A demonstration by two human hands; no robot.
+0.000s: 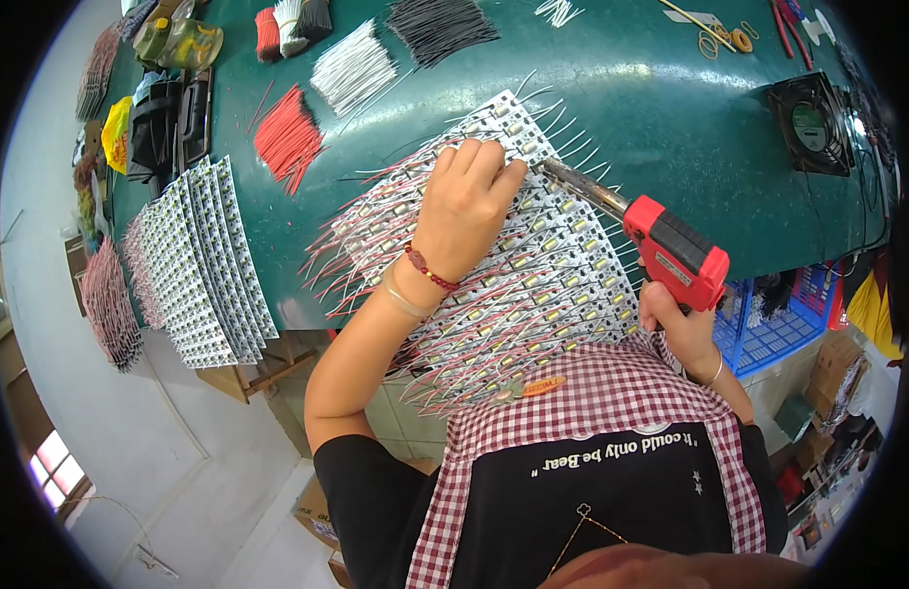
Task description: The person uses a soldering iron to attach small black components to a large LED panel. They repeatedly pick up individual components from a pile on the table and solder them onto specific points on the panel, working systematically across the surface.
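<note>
A large panel of white circuit boards point(602, 285) lies in front of me, with rows of small parts and many red and white wires sticking out of its edges. My left hand point(471, 201) rests over its upper part, fingers curled together; whatever they pinch is hidden beneath them. In my right hand point(682, 324) is a red and black soldering gun point(682, 257), gripped by its handle. Its metal tip meets the panel just right of my left fingertips.
Bundles of red wires point(289, 135), white wires point(354, 69) and black wires point(440, 29) lie on the green table point(651, 108). More circuit panels point(204, 265) are stacked at left. A black fan point(811, 123) stands at right, above a blue crate point(783, 319).
</note>
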